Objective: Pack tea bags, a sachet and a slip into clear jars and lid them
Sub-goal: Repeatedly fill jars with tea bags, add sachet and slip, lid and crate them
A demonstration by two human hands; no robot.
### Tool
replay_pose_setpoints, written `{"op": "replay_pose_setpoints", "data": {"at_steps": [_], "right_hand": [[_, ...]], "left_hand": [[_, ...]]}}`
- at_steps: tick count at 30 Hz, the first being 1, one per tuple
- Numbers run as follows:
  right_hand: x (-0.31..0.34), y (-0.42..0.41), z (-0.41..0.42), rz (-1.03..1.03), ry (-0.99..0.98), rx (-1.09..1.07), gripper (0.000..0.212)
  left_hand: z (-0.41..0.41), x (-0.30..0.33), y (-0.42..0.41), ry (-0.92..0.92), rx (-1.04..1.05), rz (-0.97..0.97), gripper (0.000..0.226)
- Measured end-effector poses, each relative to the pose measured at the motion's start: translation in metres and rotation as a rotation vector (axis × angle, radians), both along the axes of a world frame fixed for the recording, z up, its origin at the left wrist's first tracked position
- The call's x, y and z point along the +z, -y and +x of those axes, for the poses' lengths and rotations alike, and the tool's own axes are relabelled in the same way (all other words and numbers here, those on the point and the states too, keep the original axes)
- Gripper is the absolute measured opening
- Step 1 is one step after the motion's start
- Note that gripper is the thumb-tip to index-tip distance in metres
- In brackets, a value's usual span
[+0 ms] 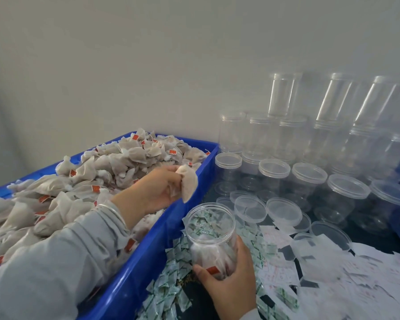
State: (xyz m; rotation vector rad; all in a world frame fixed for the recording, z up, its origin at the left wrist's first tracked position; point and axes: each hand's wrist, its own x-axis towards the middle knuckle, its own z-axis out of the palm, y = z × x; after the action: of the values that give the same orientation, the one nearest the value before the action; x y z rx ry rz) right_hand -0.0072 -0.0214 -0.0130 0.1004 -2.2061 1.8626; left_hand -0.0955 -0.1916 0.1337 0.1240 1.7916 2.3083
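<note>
A blue plastic crate (148, 262) fills the left side, heaped with beige tea bags (83, 181) that carry small red tags. A grey sleeve (56, 257) reaches across the crate from the lower left, with a thin silver bangle (112, 210) at the wrist. The left hand (158, 188) hovers over the crate's right edge, its grip pinching one tea bag (189, 183) between thumb and fingertips; the bag hangs from the fingers, above and just left of the mouth of a jar. Below it, the right hand (229, 282) comes up from the bottom edge and its grip wraps around the lower part of an open clear jar (210, 232), thumb in front, fingers behind. The jar tilts with its mouth toward the left hand, and a few tea bags already lie at its bottom, against the palm. Under the jar, green-and-white sachets (169, 294) are scattered over the dark worktop (367, 239). To the right lie white paper slips (333, 280) and loose clear lids (284, 211). Further back, lidded empty jars (310, 181) stand in rows, with more stacked against the wall (148, 65).
</note>
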Motion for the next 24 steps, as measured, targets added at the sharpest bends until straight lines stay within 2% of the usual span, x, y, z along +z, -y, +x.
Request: {"op": "replay_pose_setpoints", "data": {"at_steps": [3, 5, 10, 14, 16, 19, 24], "right_hand": [[-0.001, -0.002, -0.001, -0.018, -0.019, 0.031, 0.099], [-0.001, -0.002, -0.002, -0.021, -0.023, 0.049, 0.099], [-0.002, -0.003, -0.004, -0.039, -0.029, 0.047, 0.098], [-0.004, -0.002, -0.006, -0.061, -0.004, 0.028, 0.095], [-0.004, -0.002, -0.006, -0.079, 0.021, 0.023, 0.099], [-0.006, -0.002, -0.009, -0.078, 0.025, 0.035, 0.104], [-0.005, -0.003, -0.004, -0.097, 0.007, 0.059, 0.103]], "left_hand": [[0.015, 0.002, -0.011, -0.08, -0.135, -0.011, 0.036], [0.021, -0.001, -0.019, -0.117, -0.144, -0.105, 0.028], [0.025, -0.011, -0.027, -0.491, -0.036, -0.792, 0.031], [0.026, -0.018, -0.026, -0.675, -0.066, -1.027, 0.029], [0.026, -0.016, -0.024, -0.632, -0.137, -1.064, 0.025], [0.024, -0.011, -0.019, -0.533, -0.174, -0.993, 0.024], [0.002, -0.008, 0.007, -0.388, 0.182, -0.808, 0.014]]}}
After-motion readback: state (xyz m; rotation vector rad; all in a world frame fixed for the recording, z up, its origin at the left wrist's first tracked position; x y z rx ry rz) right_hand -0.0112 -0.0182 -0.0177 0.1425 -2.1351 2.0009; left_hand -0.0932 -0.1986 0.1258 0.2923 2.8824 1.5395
